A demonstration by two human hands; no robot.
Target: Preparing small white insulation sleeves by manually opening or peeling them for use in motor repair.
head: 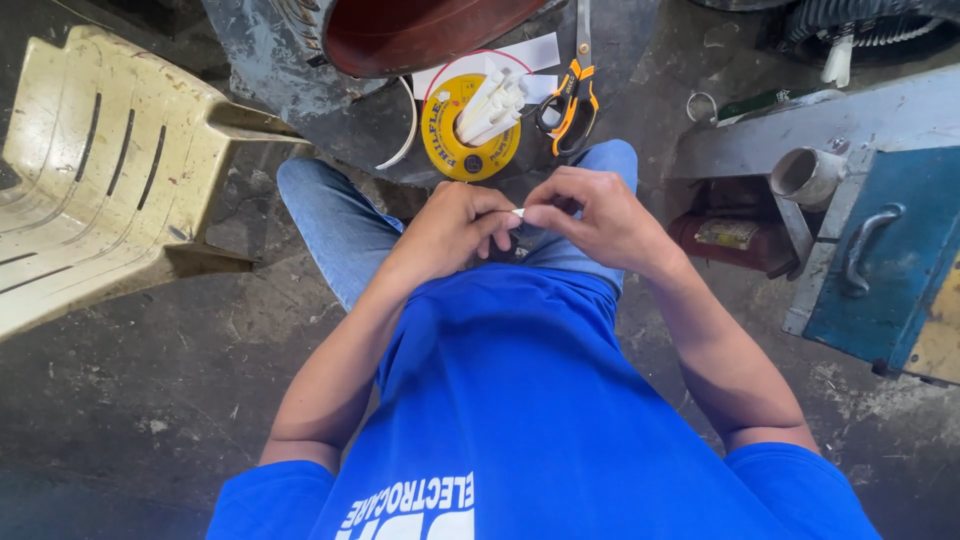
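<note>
While both hands pinch a small white strip [518, 212], left hand [450, 228] meets right hand [597, 215]. It could slip (thin, fingertip hold only) toward the scissors [568, 100] at twelve o'clock.

bright daylight | soft shadows | sharp centre | edges perhaps slightly warped

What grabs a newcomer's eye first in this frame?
Probably the two hands meeting at centre: left hand and right hand pinch a small white piece between their fingertips, over the knees. Just beyond sits a yellow reel stuffed with rolled white tubes, with orange-handled scissors to its right. A cream plastic chair lies tipped at far left.
</note>
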